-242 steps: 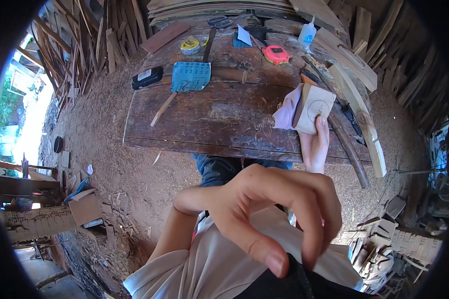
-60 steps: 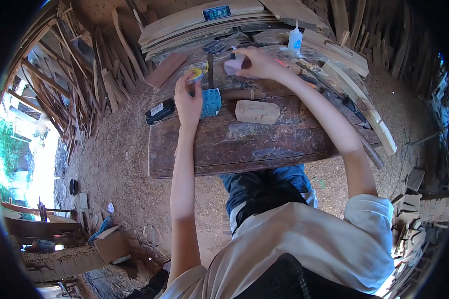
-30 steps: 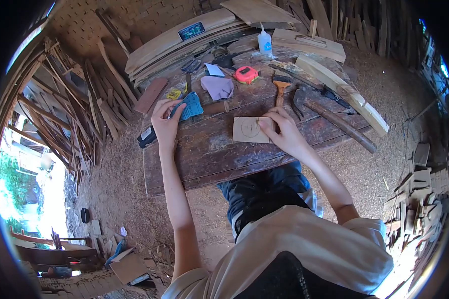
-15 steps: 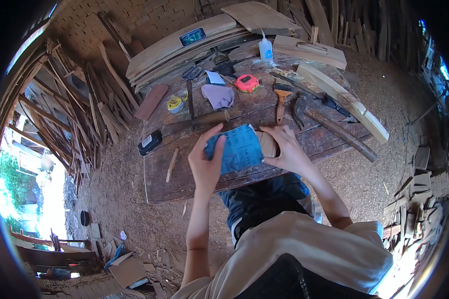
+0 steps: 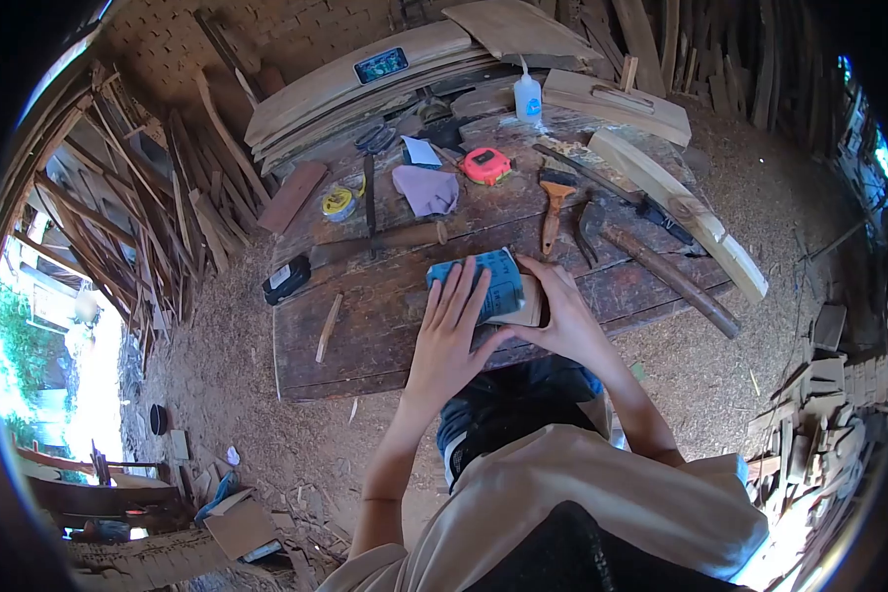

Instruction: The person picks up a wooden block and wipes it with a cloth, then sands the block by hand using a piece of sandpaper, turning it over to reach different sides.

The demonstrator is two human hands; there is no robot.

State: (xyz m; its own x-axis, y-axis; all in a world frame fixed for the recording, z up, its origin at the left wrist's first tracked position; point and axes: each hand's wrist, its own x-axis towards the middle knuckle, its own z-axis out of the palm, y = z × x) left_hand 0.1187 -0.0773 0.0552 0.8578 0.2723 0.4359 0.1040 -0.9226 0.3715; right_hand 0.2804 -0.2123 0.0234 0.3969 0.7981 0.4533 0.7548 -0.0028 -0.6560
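While the right hand [image 5: 569, 324] clasps one end of the wooden block [image 5: 532, 302] near the front edge of the counter [image 5: 380, 345], the left hand [image 5: 448, 331] lies flattened, fingers slightly apart, on the blue sandpaper [image 5: 506, 284] over it, where even pressure would probably prevent creases.

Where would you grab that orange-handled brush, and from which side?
Probably by the handle, coming from the person's side: the slim handle points that way, with the bristles facing away. I'd pinch across it from above, minding the hooked tool close on its right.
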